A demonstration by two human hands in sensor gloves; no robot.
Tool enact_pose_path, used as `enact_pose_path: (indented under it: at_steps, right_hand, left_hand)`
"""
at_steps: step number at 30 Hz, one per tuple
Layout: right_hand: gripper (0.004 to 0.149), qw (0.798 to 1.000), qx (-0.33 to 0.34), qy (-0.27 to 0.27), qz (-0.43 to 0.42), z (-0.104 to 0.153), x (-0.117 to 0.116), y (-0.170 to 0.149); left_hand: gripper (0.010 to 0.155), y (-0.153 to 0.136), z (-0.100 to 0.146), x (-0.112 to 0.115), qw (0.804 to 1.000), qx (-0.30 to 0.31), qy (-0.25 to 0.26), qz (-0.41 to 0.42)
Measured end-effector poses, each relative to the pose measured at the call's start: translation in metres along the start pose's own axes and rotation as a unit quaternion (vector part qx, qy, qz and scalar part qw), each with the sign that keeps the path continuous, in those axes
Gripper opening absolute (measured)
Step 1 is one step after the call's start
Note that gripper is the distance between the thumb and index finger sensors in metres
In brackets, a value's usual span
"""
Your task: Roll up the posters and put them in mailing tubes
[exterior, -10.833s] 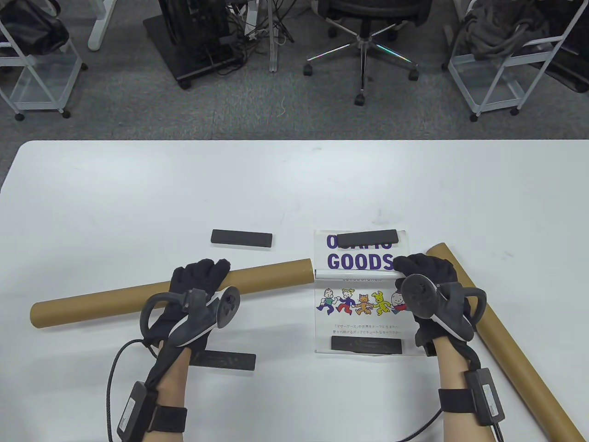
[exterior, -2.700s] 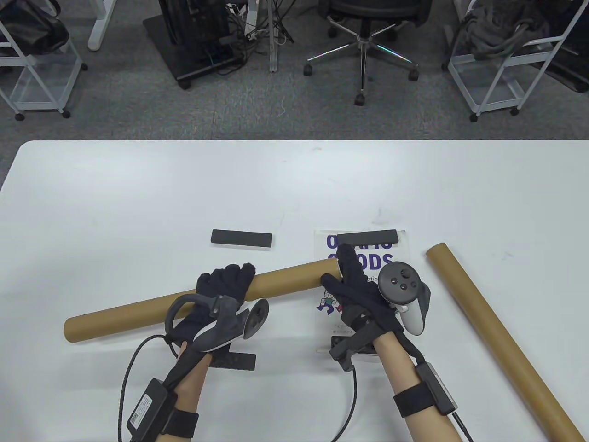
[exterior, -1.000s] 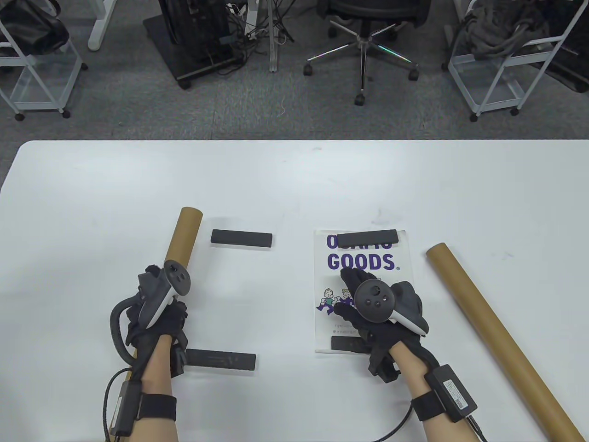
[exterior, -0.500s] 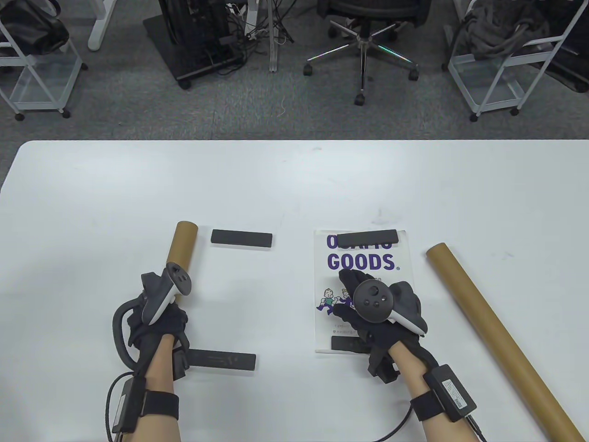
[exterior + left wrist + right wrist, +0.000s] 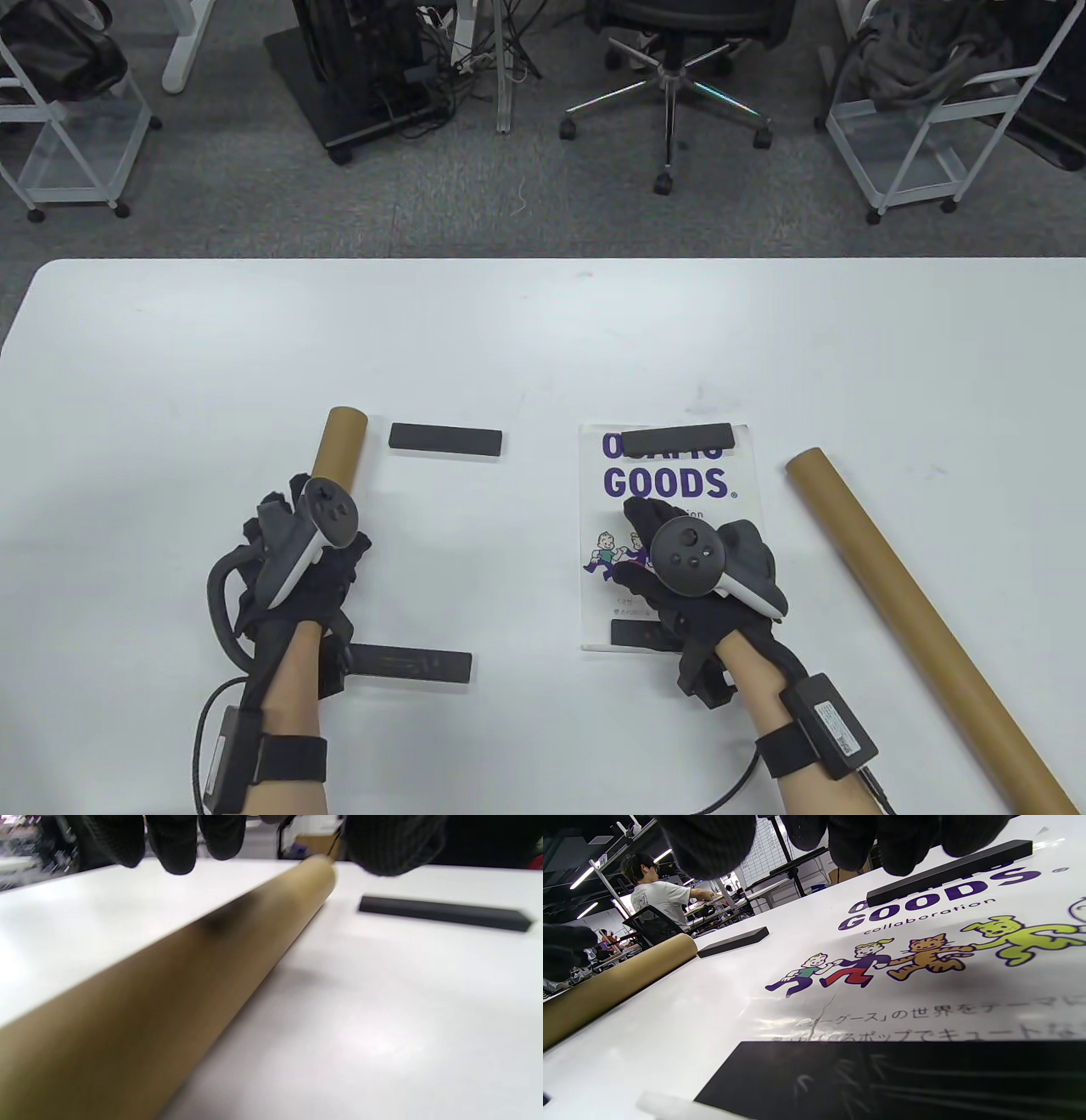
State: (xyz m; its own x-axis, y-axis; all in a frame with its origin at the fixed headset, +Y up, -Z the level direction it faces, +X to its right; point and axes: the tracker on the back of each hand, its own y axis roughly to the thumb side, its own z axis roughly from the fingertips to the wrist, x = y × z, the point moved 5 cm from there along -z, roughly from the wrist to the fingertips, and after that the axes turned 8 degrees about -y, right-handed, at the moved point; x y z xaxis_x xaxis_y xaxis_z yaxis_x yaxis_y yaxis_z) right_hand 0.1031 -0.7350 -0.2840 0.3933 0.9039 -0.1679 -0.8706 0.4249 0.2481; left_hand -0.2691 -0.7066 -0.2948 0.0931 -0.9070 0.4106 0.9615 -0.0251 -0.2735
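Observation:
A brown mailing tube [image 5: 339, 441] lies on the white table [image 5: 543, 340], pointing away from me. My left hand [image 5: 327, 564] is over its middle. In the left wrist view the fingers [image 5: 178, 840] are spread above the tube [image 5: 237, 933] and do not grip it. A flat poster [image 5: 670, 488] printed "GOODS" is held down by a black bar at its far edge [image 5: 679, 439] and another at its near edge [image 5: 632, 634]. My right hand [image 5: 653, 531] hovers open over the poster's cartoon figures. The right wrist view shows its fingers [image 5: 861, 840] above the print [image 5: 925, 950].
A second, longer brown tube [image 5: 916, 611] lies diagonally at the right, running toward the near right corner. Two more black bars lie on the table, one [image 5: 445, 440] right of the left tube's far end and one [image 5: 416, 665] by my left wrist.
The left tube, earlier lying across the table, now points away from me. In the last second it slid slightly toward me and my left fingers opened off it. The right hand barely moved.

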Motion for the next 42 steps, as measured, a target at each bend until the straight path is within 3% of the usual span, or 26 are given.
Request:
enact_pose_path:
  at_steps: [4,7,12,16,31,42]
  right_hand:
    - [0.079,1.000,-0.001,-0.001,0.000,0.001,0.000,0.000]
    - [0.079,1.000,-0.001,-0.001,-0.001,0.001,0.000,0.000]
    - [0.079,1.000,-0.002,0.001,0.002,0.001,-0.001,-0.001]
    - [0.079,1.000,-0.005,-0.002,0.002,0.002,0.000,-0.002]
    - [0.082,1.000,0.002,-0.009,-0.016,-0.001,0.000,-0.003]
    - [0.083,0.998,-0.058,-0.026,-0.005,0.001,0.019,-0.026]
  left_hand:
    - [0.088,0.023,0.015,-0.013,0.994,0.088,0.064,0.015]
    - [0.088,0.040,0.020,-0.010,0.987,0.146,0.067,0.016]
    - [0.086,0.086,0.029,0.008,0.966,0.197,0.144,-0.083]
    - [0.087,0.107,0.031,0.016,0.964,0.214,0.118,-0.103]
    - [0.086,0.103,0.033,0.015,0.966,0.214,0.097,-0.110]
    - [0.086,0.102,0.036,0.009,0.965,0.218,0.103,-0.099]
